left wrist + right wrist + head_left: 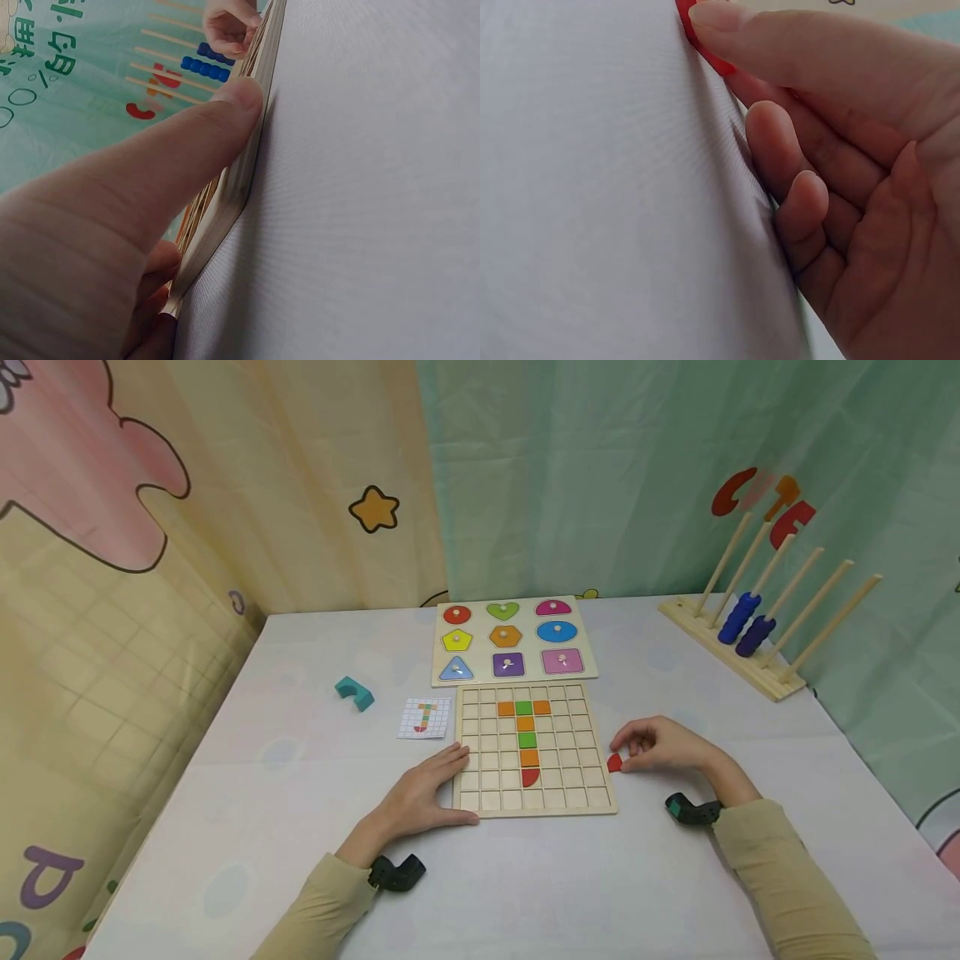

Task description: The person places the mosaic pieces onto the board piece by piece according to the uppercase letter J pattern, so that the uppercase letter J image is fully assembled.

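Note:
A wooden grid board (570, 777) lies on the table, with orange and green square tiles (527, 740) forming a T shape and a red quarter-circle tile (530, 777) at the foot of its stem. My left hand (425, 791) rests at the board's lower left corner, fingers on the left side and thumb (202, 139) on the front edge. Just right of the board, my right hand (663, 746) pinches a red piece (615, 763) between thumb and fingers, close to the tabletop. The piece's full outline is partly covered by the fingers. Left of the board lies a pattern card (424, 718).
Behind the grid board lies a shape puzzle board (480, 656) with knobbed pieces. A teal arch-shaped block (354, 692) sits to the left. At the back right stands a wooden peg rack (738, 652) with blue beads on two pegs.

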Demonstrator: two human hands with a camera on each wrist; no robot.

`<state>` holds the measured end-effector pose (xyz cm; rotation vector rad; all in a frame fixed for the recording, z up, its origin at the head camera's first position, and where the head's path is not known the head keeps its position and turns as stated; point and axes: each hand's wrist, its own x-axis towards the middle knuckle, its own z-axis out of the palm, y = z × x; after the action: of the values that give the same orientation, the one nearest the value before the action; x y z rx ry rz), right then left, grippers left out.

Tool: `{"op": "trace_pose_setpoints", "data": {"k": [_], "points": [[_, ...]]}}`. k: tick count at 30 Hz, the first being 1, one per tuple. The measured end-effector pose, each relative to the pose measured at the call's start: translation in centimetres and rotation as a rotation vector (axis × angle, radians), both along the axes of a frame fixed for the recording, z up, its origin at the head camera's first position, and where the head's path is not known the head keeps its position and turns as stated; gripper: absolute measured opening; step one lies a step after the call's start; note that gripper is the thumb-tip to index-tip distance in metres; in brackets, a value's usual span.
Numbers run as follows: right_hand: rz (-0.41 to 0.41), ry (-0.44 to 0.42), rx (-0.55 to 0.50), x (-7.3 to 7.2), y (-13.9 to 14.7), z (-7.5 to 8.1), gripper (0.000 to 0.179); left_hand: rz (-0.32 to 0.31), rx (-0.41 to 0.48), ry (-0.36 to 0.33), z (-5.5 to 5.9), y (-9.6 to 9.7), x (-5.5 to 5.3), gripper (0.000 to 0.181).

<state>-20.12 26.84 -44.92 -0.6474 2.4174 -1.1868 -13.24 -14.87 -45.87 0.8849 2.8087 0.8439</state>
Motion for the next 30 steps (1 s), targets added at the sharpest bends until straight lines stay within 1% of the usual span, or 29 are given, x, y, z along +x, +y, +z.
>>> {"op": "trace_pose_setpoints", "data": {"k": [7,11,14,18,22,24,26,30], "points": [[0.002,0.004,0.027,0.1,-0.3,0.2,0.028,-0.003,-0.004,-0.004,0.1,0.0,0.0,0.095],[-0.002,-0.012,0.032,0.3,-0.4,0.5,0.029,-0.003,-0.01,0.0,0.1,0.0,0.0,0.094],[-0.004,-0.024,0.035,0.3,-0.5,0.6,0.027,-0.002,-0.013,0.002,0.2,0.0,0.0,0.094],[0.013,-0.019,0.035,0.2,-0.5,0.7,0.022,-0.001,-0.012,0.006,0.1,-0.1,0.0,0.095],[0.023,0.0,0.012,-0.1,-0.4,0.7,0.016,0.002,-0.004,0.014,0.0,-0.1,0.0,0.095],[0.025,0.01,-0.016,-0.2,-0.4,0.6,0.014,0.001,0.0,0.016,-0.1,-0.1,0.0,0.095],[0.031,0.004,-0.05,-0.2,-0.7,0.5,0.014,-0.003,0.003,0.015,-0.1,-0.1,0.0,0.095],[0.035,-0.015,-0.069,-0.3,-1.9,0.7,0.017,-0.006,0.005,0.02,-0.1,-0.1,0.0,0.094]]}}
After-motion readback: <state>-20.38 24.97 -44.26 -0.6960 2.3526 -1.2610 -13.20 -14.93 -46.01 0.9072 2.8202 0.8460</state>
